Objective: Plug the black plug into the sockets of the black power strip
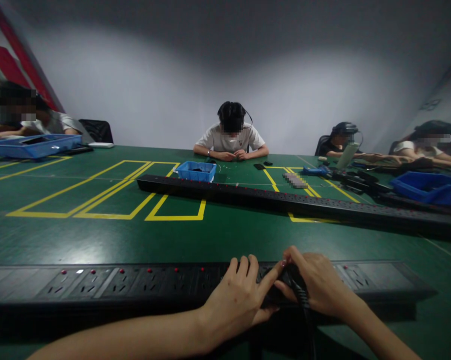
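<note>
A long black power strip point(165, 285) lies across the table in front of me, its sockets facing up with small red dots beside them. My left hand point(238, 295) straddles the strip, fingers over its top and thumb by the near side. Its index finger reaches toward my right fingertips. In my right hand point(315, 280), the fingers are closed round a black plug at the strip's face, mostly hidden by the fingers. The plug's black cable point(304, 305) hangs down toward me past the strip's near edge.
Another long black power strip point(248, 196) lies diagonally farther back. A small blue bin point(197, 172) stands behind it, with larger blue bins point(33, 145) at left and right. Yellow tape marks the green table point(97, 240). Several people sit around it, one directly opposite point(231, 137).
</note>
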A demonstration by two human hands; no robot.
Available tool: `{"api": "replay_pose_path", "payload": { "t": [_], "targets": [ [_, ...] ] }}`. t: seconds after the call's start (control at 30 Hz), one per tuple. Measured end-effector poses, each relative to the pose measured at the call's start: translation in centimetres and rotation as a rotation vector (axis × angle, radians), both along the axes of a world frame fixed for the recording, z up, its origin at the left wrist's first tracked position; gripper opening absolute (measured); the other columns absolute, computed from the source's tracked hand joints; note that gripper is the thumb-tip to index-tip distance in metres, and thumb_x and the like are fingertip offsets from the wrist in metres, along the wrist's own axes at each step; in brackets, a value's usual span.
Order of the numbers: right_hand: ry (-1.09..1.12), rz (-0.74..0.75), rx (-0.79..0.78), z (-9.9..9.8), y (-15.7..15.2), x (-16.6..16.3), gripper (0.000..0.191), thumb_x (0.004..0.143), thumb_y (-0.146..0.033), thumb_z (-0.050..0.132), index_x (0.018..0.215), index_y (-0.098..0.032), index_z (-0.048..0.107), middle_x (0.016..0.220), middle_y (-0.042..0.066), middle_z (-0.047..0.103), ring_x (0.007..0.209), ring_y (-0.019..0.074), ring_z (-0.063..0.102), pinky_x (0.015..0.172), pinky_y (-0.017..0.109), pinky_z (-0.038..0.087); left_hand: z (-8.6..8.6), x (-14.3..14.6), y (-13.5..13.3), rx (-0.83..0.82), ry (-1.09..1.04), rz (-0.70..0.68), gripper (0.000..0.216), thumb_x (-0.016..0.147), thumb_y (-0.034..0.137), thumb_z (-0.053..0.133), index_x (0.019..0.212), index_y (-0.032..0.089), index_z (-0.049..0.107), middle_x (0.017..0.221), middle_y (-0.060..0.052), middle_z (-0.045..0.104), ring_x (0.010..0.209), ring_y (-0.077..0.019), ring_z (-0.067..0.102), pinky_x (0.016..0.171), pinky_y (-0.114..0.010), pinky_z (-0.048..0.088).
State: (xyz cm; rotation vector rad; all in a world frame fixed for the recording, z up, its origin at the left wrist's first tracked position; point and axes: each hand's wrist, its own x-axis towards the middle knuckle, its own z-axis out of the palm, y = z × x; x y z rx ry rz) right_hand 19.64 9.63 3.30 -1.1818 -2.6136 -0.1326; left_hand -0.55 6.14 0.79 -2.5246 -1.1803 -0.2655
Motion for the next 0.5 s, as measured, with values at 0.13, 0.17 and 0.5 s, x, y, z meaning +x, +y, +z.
{"api": "replay_pose_path", "payload": {
  "t": [0.13,0.17,0.5],
  "targets": [
    [-0.024,-0.006,0.006,0.06,0.01,-0.01,0.026,0.086,-0.043,0.044,0.094,-0.018,0.041,0.068,0.002,0.061,0.06,0.0182,0.06,0.054,0.026,0.034,0.03,0.05,0.03,0.008,0.005,0.0,0.079,0.086,0.058,0.034,0.143,0.019,-0.005,0.117,-0.02,0.053,0.101,-0.0321,0.053,0.08,-0.042,0.043],
    [-0.042,-0.002,0.008,0.05,0.01,-0.01,0.025,0.086,-0.043,0.044,0.093,-0.019,0.042,0.067,0.002,0.061,0.059,0.0181,0.059,0.054,0.026,0.034,0.07,0.07,0.04,0.009,0.008,0.005,0.081,0.086,0.058,0.035,0.143,0.018,-0.005,0.116,-0.02,0.053,0.1,-0.0321,0.054,0.08,-0.042,0.043],
    [-0.069,0.06,0.039,-0.39,0.1,0.28,0.021,0.087,-0.039,0.044,0.09,-0.019,0.047,0.067,0.002,0.062,0.057,0.0177,0.058,0.052,0.026,0.033,0.25,0.18,-0.01,0.023,0.023,0.012,0.083,0.085,0.059,0.035,0.143,0.015,-0.005,0.114,-0.02,0.054,0.096,-0.0308,0.055,0.078,-0.041,0.044]
  ]
}}
